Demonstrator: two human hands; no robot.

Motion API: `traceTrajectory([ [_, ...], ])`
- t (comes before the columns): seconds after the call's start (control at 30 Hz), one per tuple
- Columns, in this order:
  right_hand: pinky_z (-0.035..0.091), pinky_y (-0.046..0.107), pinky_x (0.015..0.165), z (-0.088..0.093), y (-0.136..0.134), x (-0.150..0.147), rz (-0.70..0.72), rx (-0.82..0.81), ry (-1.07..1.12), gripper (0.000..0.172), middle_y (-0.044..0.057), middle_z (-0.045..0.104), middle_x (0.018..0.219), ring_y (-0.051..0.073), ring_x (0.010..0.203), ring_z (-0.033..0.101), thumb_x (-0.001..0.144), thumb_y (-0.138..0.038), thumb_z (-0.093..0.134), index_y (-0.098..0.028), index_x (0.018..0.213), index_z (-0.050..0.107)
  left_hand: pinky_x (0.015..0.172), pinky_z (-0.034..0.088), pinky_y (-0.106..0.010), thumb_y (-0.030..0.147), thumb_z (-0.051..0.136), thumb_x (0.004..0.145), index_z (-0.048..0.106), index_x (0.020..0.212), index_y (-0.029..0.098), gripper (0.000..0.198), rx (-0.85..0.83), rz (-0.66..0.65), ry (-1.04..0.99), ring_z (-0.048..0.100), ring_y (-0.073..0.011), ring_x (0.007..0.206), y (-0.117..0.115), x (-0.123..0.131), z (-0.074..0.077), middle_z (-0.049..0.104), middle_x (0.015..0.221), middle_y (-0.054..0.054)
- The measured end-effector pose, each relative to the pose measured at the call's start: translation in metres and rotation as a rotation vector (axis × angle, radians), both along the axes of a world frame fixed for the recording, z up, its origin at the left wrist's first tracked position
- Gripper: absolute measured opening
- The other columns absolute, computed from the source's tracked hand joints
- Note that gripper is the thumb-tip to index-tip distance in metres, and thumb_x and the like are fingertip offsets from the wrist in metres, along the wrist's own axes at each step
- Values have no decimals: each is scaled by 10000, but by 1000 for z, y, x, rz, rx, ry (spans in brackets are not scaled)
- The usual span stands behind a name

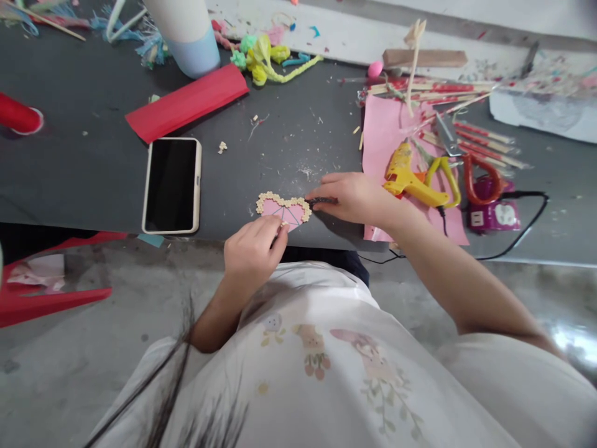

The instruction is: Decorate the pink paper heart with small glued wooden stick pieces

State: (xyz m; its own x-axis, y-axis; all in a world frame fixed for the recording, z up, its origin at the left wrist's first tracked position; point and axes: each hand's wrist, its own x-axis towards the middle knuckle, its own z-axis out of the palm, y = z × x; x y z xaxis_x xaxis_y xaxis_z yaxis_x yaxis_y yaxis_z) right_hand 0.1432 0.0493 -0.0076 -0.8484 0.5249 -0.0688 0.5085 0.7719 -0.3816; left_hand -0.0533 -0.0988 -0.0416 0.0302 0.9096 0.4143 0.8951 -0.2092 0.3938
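A small pink paper heart (272,207) lies near the front edge of the dark table, with thin dark lines fanning across it. Cream bead-like pieces (267,196) border its top and sides. My left hand (252,252) is closed at the heart's lower left, its fingers covering that edge. One pale piece (284,223) shows by those fingertips. From the right, my right hand (352,196) pinches at the heart's beaded right edge. A dark strip shows between its thumb and fingers; I cannot make out what it is.
A phone (171,185) and a folded red sheet (186,102) lie left. Behind stands a white-and-blue bottle (189,37). At right, a yellow glue gun (408,177) rests on pink paper (380,134), near wrapped sticks (485,143) and a purple block (494,211) with a cable.
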Motion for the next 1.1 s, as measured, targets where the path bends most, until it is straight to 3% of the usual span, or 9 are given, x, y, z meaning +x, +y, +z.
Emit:
traceTrajectory([
  [0.33,333,276,635,-10,-6,-5,-85,-54,68,198,46,651,797,167,733,567,879,-239,551,-193,873,744,829,539,-276,285,526,949,678,946,197,177,69,-2,-89,714,-169,941,26,8,-4,765,983,-50],
  [0.6,220,307,567,-6,-19,-6,-13,149,-86,301,99,655,950,169,680,504,970,-270,374,-158,986,652,864,528,-267,294,517,958,677,976,190,192,82,-6,-157,706,-166,974,34,10,-9,755,1018,-63],
  [0.9,244,322,589,2,-16,3,-8,242,-166,311,123,660,978,184,724,542,982,-226,325,-143,996,624,817,517,-244,320,502,970,685,990,193,223,47,-21,-128,704,-158,971,35,9,-17,756,1025,-61],
  [1.1,224,322,559,8,-11,16,-71,340,-311,327,113,663,970,191,741,580,991,-237,302,-140,990,614,833,509,-244,293,528,954,691,993,181,202,112,-35,-138,714,-160,943,36,9,-18,762,997,-67],
])
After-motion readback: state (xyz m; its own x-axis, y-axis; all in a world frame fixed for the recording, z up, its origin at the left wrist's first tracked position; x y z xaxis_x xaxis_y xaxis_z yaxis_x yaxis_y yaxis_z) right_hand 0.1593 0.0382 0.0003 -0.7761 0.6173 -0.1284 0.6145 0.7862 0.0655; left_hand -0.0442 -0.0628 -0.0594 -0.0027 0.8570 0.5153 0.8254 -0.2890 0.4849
